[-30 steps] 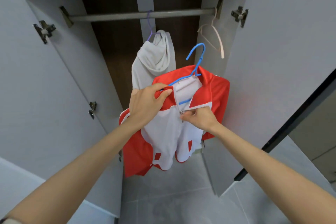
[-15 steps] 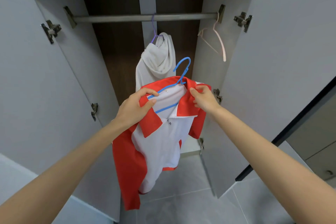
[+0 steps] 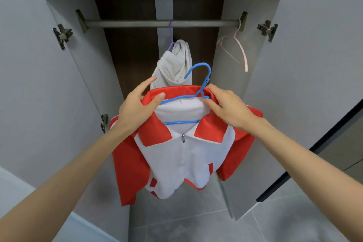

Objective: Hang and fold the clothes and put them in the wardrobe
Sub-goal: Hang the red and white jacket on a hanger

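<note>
Compared with half a second earlier, the red and white jacket (image 3: pixel 182 155) is now seen squared to the camera rather than twisted, and its near-left side no longer droops so low. Both red collar flaps are now spread apart over the white front, with the zip pull between them. The right hand (image 3: pixel 227 108), which was at the zip one second ago and then at the collar's right edge, has been moved to the top of the collar beside the neck of the blue hanger (image 3: pixel 181 122).

The jacket is held on its hanger in front of the open wardrobe, below the rail (image 3: pixel 127 23) and not yet hooked on it. The collar's left side is pinched by the left hand (image 3: pixel 137 108), thumb on the front of the red fabric, with the other fingers stretched out behind the collar. The collar's right side is gripped by the right hand, fingers curled over its top edge and the thumb laid on the white lining. Both forearms are extended forward.

Farther back, a grey hoodie (image 3: pixel 172 67) is hung on a purple hanger (image 3: pixel 170 35) at the rail's middle, and a pink hanger (image 3: pixel 240 49) at its right end.
</note>
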### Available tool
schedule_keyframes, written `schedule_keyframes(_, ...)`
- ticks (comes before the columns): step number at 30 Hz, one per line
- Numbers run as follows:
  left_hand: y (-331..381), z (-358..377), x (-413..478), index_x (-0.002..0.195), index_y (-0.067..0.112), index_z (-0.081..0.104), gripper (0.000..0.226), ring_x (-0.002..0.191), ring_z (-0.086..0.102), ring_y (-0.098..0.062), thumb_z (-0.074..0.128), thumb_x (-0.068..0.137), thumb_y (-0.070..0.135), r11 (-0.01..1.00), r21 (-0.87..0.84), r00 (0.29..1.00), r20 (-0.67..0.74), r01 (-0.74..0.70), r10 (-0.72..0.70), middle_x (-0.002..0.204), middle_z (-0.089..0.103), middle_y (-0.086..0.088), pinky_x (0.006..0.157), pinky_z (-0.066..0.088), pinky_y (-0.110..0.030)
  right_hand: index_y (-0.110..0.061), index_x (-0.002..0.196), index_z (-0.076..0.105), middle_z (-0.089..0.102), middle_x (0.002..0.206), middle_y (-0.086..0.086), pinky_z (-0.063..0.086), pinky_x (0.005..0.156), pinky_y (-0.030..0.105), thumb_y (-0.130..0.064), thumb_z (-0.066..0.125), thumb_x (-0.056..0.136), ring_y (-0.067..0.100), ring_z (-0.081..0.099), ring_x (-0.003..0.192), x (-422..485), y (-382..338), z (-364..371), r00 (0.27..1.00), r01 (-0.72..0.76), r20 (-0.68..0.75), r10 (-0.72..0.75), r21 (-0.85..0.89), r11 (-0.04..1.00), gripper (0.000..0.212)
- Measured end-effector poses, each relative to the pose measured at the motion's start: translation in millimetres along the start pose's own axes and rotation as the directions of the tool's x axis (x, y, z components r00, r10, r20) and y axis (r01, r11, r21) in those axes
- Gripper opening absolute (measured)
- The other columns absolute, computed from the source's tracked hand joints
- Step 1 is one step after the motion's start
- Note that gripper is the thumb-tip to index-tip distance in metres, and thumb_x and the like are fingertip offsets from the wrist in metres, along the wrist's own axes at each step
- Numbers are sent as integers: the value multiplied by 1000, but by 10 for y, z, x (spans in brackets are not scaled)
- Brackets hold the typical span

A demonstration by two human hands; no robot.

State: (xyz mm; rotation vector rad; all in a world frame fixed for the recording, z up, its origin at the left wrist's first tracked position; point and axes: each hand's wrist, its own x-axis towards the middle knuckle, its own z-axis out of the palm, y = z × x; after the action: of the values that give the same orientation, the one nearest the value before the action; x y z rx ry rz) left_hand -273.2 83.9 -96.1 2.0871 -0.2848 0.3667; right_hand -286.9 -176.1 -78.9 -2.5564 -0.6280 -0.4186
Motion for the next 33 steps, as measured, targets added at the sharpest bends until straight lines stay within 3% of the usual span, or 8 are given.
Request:
schedule_keyframes(3, 86, 59, 138, 121, 32, 61, 33, 105, 60, -7, 58, 90, 45, 999, 50, 1000, 23, -17, 16, 117, 63, 14, 95, 50, -38, -38, 80, 38, 52, 69, -22, 35, 56, 23, -42, 45, 98, 2, 51, 65, -22, 80, -177, 996, -31, 83, 30, 14, 999, 20)
schedule_keyframes(7, 173, 330, 395, 102, 30, 68, 31, 97, 63, -16, 46, 94, 51, 990, 124, 978, 188, 70, -93, 94, 68, 11, 103, 40, -50, -28, 74, 51, 51, 63, -16, 37, 58, 16, -34, 59, 94, 2, 44, 59, -65, 324, -326, 987, -143, 104, 122, 222, 964, 22)
schedule_keyframes(10, 216, 619, 612, 116, 30, 63, 37, 107, 59, -18, 41, 96, 51, 986, 121, 950, 278, 111, -141, 108, 67, 8, 109, 35, -46, -8, 88, 64, 64, 77, 8, 49, 68, 38, -29, 61, 93, 8, 52, 70, -116, 571, -363, 948, -318, 136, 287, 393, 863, 21)
schedule_keyframes(13, 274, 931, 845, 132, 24, 53, 37, 114, 55, -18, 44, 99, 39, 994, 81, 940, 328, 75, -98, 128, 58, -1, 96, 44, -29, 4, 97, 63, 67, 89, 22, 52, 79, 48, -26, 63, 91, 18, 56, 76, -135, 766, -389, 887, -444, 100, 451, 450, 775, 30)
schedule_keyframes(20, 259, 1301, 1185, 139, 23, 45, 42, 130, 43, -21, 51, 97, 21, 993, 113, 979, 205, -45, 21, 142, 44, -5, 105, 38, -32, 15, 100, 60, 58, 81, 16, 44, 68, 37, -16, 63, 91, 24, 53, 72, 136, 1176, -227, 715, -590, 130, 687, 639, 494, 32)
schedule_keyframes(25, 47, 1118, 1685, 139, 13, 47, 40, 130, 42, -20, 46, 98, 11, 978, 178, 989, 124, -106, 84, 142, 45, -6, 106, 32, -26, -7, 72, 62, 59, 50, 4, 47, 52, 23, -14, 64, 90, 11, 54, 43, 677, 1370, 13, 628, -590, 209, 750, 756, 283, 20)
schedule_keyframes(29, -167, 959, 2233, 140, 12, 44, 42, 131, 39, -21, 46, 98, 13, 970, 233, 997, 11, -73, 73, 143, 41, -10, 99, 26, -19, -8, 69, 62, 61, 51, 1, 47, 58, 27, -11, 63, 91, 10, 55, 47, 1285, 1553, 154, 626, -516, 107, 772, 799, 309, 22)
schedule_keyframes(33, -366, 917, 2923, 147, 14, 31, 52, 136, 35, -27, 48, 99, 24, 971, 225, 996, 32, 79, -88, 152, 29, -11, 107, 31, -33, -8, 79, 64, 63, 70, 9, 52, 64, 30, -14, 60, 93, 15, 59, 61, 1910, 1760, 180, 654, -466, 30, 756, 803, 371, 16)
